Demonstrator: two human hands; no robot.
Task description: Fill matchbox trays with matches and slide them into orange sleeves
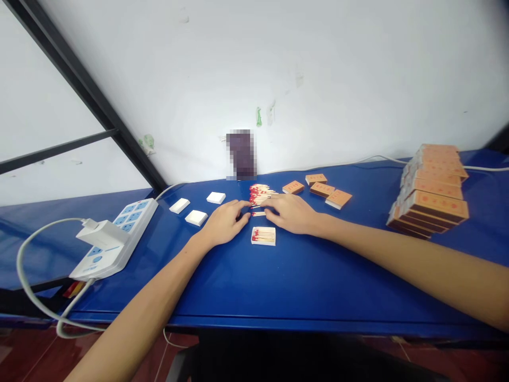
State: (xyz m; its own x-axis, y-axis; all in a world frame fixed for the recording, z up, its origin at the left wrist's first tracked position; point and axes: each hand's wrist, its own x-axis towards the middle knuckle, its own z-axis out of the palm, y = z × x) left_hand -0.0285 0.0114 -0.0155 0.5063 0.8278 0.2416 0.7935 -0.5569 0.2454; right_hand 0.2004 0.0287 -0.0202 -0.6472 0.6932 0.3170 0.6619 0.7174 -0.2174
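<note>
A pile of red-headed matches point(260, 193) lies on the blue table. My left hand point(226, 222) rests at its near left side, by the red heads, with thumb and forefinger apart. Opposite it, my right hand point(293, 213) reaches the bare stick ends, its thumb also spread from the forefinger. A few loose matches point(258, 214) lie between the two thumbs; whether the fingertips press on them is too small to tell. Just nearer to me sits a white matchbox tray point(263, 243) with matches in it, heads to the left.
White matchbox trays point(196, 217) lie to the left. Several orange matchbox sleeves point(338, 199) are at the right, with a tall stack of matchboxes point(433, 204) further right. A white power strip point(119, 239) with a plugged-in charger and cable stands at the far left. A wall point(338, 106) rises behind.
</note>
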